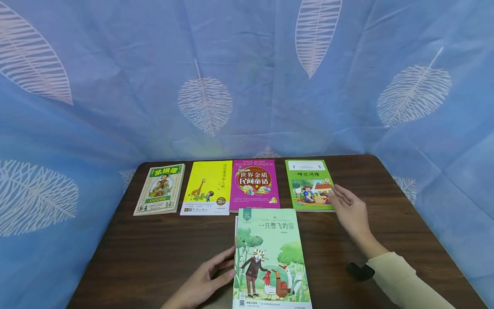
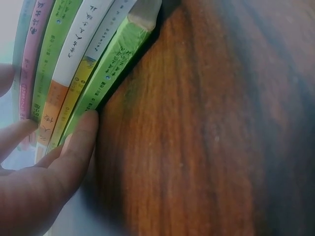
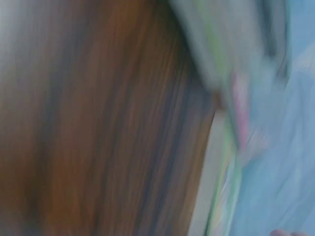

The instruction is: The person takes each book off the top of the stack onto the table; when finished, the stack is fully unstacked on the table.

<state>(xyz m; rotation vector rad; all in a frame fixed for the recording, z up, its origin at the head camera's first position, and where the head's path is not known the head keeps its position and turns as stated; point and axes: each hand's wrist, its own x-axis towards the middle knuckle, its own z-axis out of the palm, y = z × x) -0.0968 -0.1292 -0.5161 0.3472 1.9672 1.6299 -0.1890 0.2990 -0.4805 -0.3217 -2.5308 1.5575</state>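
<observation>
One book stack [image 1: 275,240], seemingly steadied by our left hand [image 1: 206,274], relaxed, gripping nothing; one green book [image 1: 306,182] at our loose, empty right hand [image 1: 352,212].

Two hands [image 1: 208,277] [image 1: 351,212], colourful books [image 1: 272,259], brown table [image 1: 154,249]

Before you: near book [image 1: 275,246], pale green; green book [image 1: 308,182], white panel; yellow book [image 1: 210,180], white band; magenta book [image 1: 255,201], red medallion; cream-and-green book [image 1: 160,191]; your sleeve [image 1: 399,274], cream; table [image 1: 154,249], dark-brown wood grain; cloth [image 1: 262,107], blue, white leaf print.
</observation>
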